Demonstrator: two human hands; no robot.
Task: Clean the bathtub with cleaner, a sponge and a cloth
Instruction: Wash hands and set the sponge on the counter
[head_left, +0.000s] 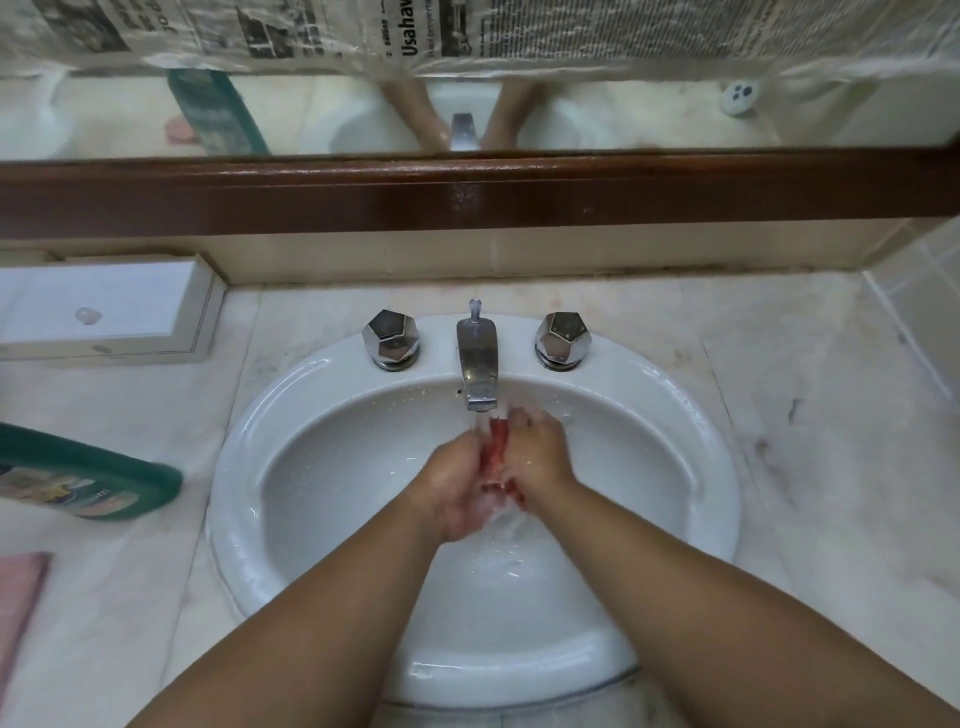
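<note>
Rinsing, frame centre: left hand (457, 486) and right hand (540, 452) are squeezing small red soaked wad (496, 452) under running chrome tap (477, 364); harder wringing may splash water past white ceramic basin (719, 467).

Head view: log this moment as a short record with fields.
place: sink set in a counter
left hand: holds red item
right hand: holds the same item
red item: squeezed between both hands under the faucet; sponge or cloth, cannot tell
water: running over the hands
green bottle: lying on the counter, left of the sink
pink cloth: on the counter at the left edge
</note>
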